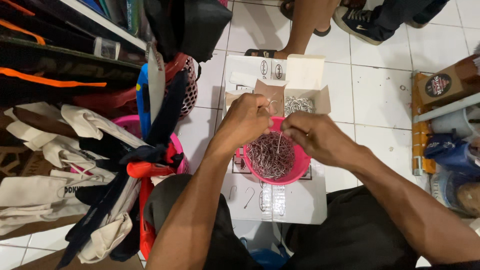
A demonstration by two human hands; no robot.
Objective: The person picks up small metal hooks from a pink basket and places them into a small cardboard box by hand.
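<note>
You are sitting on a floor of white tiles (380,95), in a crowded spot that looks like a small shop. Cloth bags (60,150) in cream and dark colours are hanging and piling up on your left, and shelves with boxes are standing on your right. Someone else's feet (310,20) are resting on the tiles ahead of you (they are not yours).

A flat white carton (295,200) is lying between your knees, and it is serving as your table. A pink bowl (300,167) is sitting on it, and the bowl is holding a big heap of little metal hooks (270,155). Behind the bowl, an open cardboard box (320,100) is holding more hooks.

Your left hand (245,120) and right hand (315,137) are coming close together over the bowl, each pinching thin wire hooks.

Here is what could go wrong, I think. The hooks are tangling, so pulling hard could drag a clump out and scatter it. Two loose hooks (241,194) are already lying on the carton. The sharp ends could poke your fingers. Bumping the bowl with your wrist could tip it.
</note>
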